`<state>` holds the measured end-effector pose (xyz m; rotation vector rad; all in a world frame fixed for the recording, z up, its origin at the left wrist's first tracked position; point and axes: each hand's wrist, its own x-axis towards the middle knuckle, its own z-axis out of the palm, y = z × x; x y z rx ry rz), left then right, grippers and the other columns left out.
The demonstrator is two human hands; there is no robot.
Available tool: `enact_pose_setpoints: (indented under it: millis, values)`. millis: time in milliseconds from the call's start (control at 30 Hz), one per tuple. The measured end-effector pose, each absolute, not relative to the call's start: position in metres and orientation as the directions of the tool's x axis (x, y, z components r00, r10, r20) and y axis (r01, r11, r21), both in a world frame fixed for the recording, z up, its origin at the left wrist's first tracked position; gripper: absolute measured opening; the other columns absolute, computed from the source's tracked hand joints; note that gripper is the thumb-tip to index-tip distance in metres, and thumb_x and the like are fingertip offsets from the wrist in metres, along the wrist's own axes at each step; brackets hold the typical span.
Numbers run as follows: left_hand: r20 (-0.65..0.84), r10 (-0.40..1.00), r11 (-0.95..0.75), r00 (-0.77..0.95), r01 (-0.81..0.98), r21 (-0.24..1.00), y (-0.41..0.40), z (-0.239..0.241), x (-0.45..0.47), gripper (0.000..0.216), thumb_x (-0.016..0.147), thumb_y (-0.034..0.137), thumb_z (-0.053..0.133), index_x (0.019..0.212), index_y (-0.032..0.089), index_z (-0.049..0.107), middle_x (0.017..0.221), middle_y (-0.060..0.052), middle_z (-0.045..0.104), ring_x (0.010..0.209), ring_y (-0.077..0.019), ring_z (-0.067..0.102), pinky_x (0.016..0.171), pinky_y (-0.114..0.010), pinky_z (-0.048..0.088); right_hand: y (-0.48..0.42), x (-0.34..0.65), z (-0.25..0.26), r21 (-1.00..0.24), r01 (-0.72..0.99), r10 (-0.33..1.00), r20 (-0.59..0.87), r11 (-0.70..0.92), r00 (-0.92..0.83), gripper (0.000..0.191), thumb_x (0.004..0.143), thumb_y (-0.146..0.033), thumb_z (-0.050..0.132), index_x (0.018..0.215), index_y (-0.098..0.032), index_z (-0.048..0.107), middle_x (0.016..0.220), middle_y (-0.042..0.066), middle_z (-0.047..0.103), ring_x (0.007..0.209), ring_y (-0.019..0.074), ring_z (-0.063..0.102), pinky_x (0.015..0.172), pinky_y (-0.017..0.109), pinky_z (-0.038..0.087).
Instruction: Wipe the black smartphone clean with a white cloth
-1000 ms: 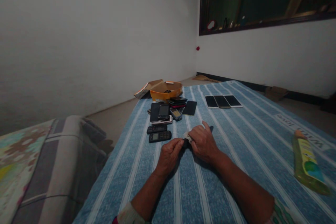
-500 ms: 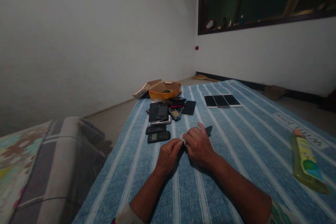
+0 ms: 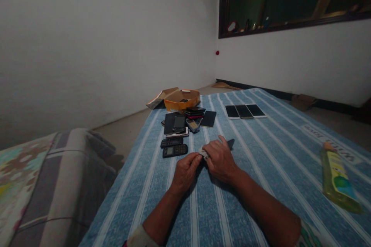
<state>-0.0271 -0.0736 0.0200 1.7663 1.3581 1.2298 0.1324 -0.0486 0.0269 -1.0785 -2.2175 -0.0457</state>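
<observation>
My left hand (image 3: 185,173) is closed, thumb and fingers pinched at the near-left end of a dark, flat phone (image 3: 231,144). Most of that phone is hidden; one dark corner sticks out beyond my right hand (image 3: 219,161). A crumpled white cloth (image 3: 203,153) is bunched under the curled fingers of my right hand, pressed on the phone between both hands. Just left of my hands lie two black keypad phones (image 3: 175,150), one behind the other. Behind them is a heap of phones, with a dark touchscreen phone (image 3: 179,123) and a grey keypad phone (image 3: 193,125) on it.
An orange open box (image 3: 179,105) stands at the far end of the blue striped cloth (image 3: 162,208). Three phones (image 3: 245,111) lie in a row at the far right. A bottle of yellow-green liquid (image 3: 339,179) lies on the right. A covered piece of furniture (image 3: 66,185) is at left.
My right hand has shifted very slightly, and a little more of the white cloth shows beside its fingers. My left hand and the other phones stay in place.
</observation>
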Motion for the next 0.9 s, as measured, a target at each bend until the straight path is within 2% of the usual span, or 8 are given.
enact_pose_setpoints:
  millis: [167, 267, 367, 633, 800, 900]
  values:
    - [0.289, 0.957, -0.275, 0.020, 0.369, 0.888, -0.073, 0.018, -0.028, 0.031, 0.084, 0.035, 0.053, 0.106, 0.016, 0.066, 0.088, -0.003, 0.072, 0.077, -0.0183, 0.065, 0.075, -0.028, 0.052, -0.053, 0.122, 0.028, -0.272, 0.695, 0.707, 0.529, 0.666, -0.470, 0.016, 0.082, -0.014, 0.049, 0.090, -0.017, 0.062, 0.087, 0.006, 0.060, 0.089, 0.0224, 0.051, 0.108, 0.047, 0.019]
    - [0.290, 0.957, -0.277, 0.022, 0.372, 0.886, -0.073, 0.019, -0.028, 0.035, 0.083, 0.033, 0.053, 0.111, 0.016, 0.065, 0.095, -0.003, 0.073, 0.087, -0.0203, 0.066, 0.082, -0.030, 0.051, -0.054, 0.120, 0.028, -0.277, 0.693, 0.715, 0.504, 0.666, -0.485, 0.018, 0.084, -0.014, 0.048, 0.093, -0.017, 0.063, 0.088, 0.006, 0.061, 0.089, 0.0219, 0.051, 0.109, 0.046, 0.018]
    - [0.301, 0.952, -0.297, 0.054, 0.392, 0.870, -0.073, 0.021, -0.028, 0.033, 0.084, 0.030, 0.050, 0.107, 0.016, 0.069, 0.098, -0.004, 0.074, 0.090, -0.0214, 0.066, 0.085, -0.031, 0.050, -0.055, 0.119, 0.028, -0.267, 0.698, 0.714, 0.501, 0.665, -0.489, 0.018, 0.084, -0.014, 0.046, 0.092, -0.017, 0.062, 0.087, 0.006, 0.061, 0.088, 0.0220, 0.051, 0.108, 0.047, 0.018]
    - [0.301, 0.952, -0.292, 0.056, 0.465, 0.836, -0.073, 0.018, -0.028, 0.031, 0.086, 0.032, 0.047, 0.090, 0.016, 0.073, 0.079, -0.003, 0.071, 0.073, -0.0186, 0.062, 0.073, -0.027, 0.050, -0.055, 0.121, 0.028, -0.321, 0.662, 0.707, 0.535, 0.677, -0.463, 0.024, 0.083, -0.012, 0.045, 0.103, -0.016, 0.056, 0.092, 0.007, 0.063, 0.092, 0.0225, 0.053, 0.109, 0.050, 0.017]
    - [0.316, 0.948, -0.299, 0.046, 0.474, 0.828, -0.072, 0.018, -0.028, 0.029, 0.086, 0.033, 0.047, 0.077, 0.017, 0.068, 0.068, 0.001, 0.063, 0.063, -0.0154, 0.056, 0.064, -0.025, 0.046, -0.056, 0.126, 0.034, -0.235, 0.694, 0.678, 0.562, 0.680, -0.474, 0.013, 0.083, -0.015, 0.049, 0.091, -0.018, 0.060, 0.092, 0.007, 0.060, 0.093, 0.0235, 0.052, 0.109, 0.050, 0.018]
    - [0.318, 0.947, -0.299, 0.044, 0.479, 0.825, -0.072, 0.019, -0.028, 0.028, 0.086, 0.033, 0.046, 0.068, 0.018, 0.062, 0.061, 0.003, 0.056, 0.058, -0.0137, 0.051, 0.059, -0.024, 0.043, -0.057, 0.127, 0.036, -0.167, 0.699, 0.637, 0.593, 0.695, -0.492, 0.017, 0.085, -0.014, 0.049, 0.095, -0.019, 0.061, 0.094, 0.008, 0.060, 0.094, 0.0239, 0.050, 0.108, 0.050, 0.018]
